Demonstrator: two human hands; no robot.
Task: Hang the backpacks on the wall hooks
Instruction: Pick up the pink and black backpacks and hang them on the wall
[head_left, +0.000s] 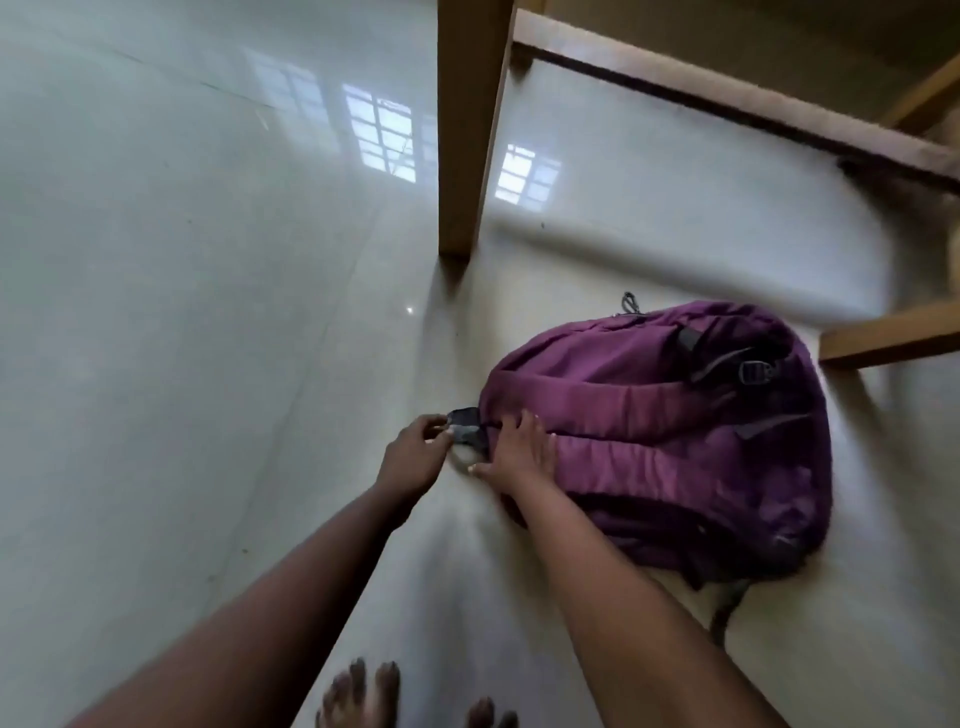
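A purple backpack (670, 431) lies flat on the pale tiled floor (182, 312), toward 4 o'clock in the view, with its padded shoulder straps facing up and a dark buckle (756, 370) near its far end. Its near end points toward 9 o'clock, where a short dark loop handle (466, 427) sticks out. The person's left hand (413, 457) has its fingertips pinched on that loop, the fingers curled around it. The right hand (522, 449) rests spread out and flat on the near end of the backpack, fingers splayed, gripping nothing. A wooden furniture leg (467, 124) stands on the floor at 12 o'clock, with wooden rails (727, 98) running off toward 2 o'clock beyond the backpack. Bare toes (363, 696) show at 6 o'clock.
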